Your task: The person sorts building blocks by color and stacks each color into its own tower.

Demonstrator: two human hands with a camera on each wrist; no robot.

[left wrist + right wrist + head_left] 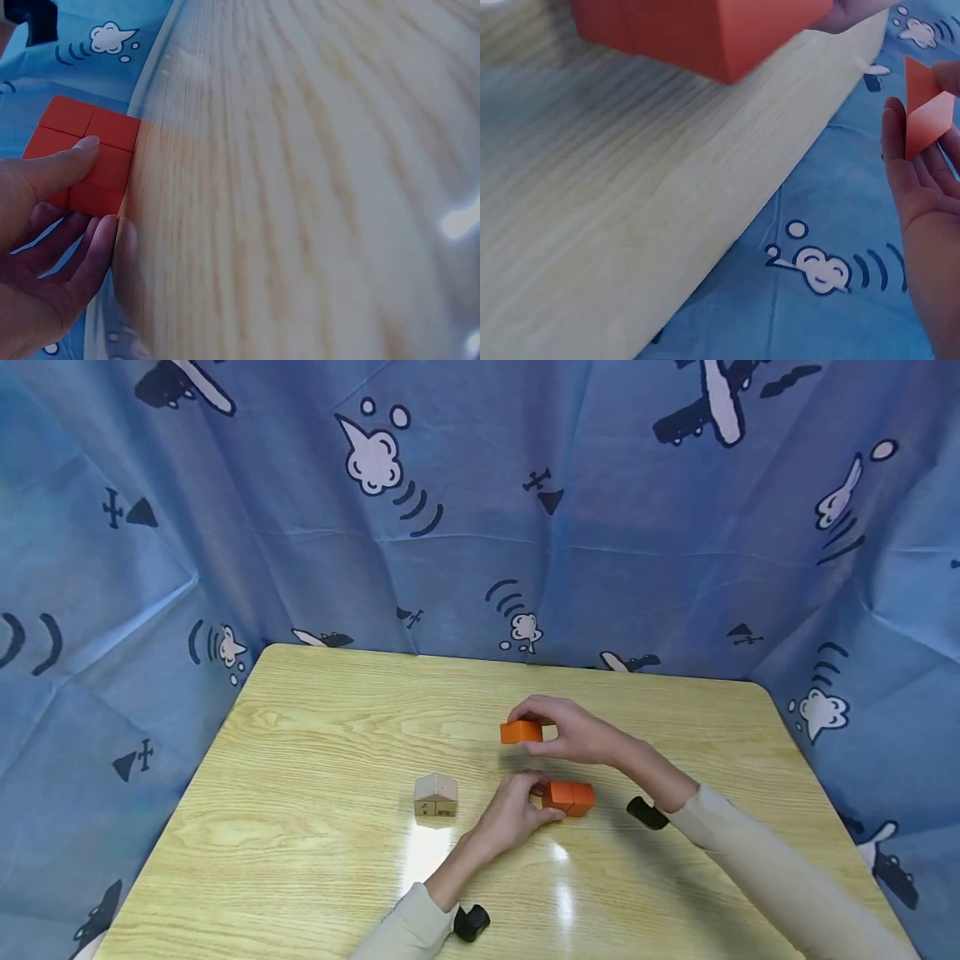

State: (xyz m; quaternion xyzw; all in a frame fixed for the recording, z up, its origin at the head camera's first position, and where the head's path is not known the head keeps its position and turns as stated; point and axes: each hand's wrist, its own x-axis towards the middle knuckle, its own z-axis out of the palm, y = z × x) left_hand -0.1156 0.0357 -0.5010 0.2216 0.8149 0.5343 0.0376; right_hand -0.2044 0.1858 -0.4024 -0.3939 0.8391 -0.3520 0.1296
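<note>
My left hand [512,812] grips a block of red-orange cubes [567,798] standing on the table. In the left wrist view the thumb lies across the seamed face of these cubes [101,169], with the fingers on the opposite side. Beyond them, my right hand [570,732] pinches an orange wedge-shaped block [521,732] between thumb and fingers, raised off the table. Sloping faces of that block [928,120] show in the right wrist view, where the hand partly covers it. Left of both hands stands a small house of beige blocks [436,795] with a pitched roof.
The wooden table [322,827] has rounded far corners. A blue curtain [465,510] printed with planes and clouds hangs behind it and at both sides. Black wrist devices [472,923] are worn on both arms.
</note>
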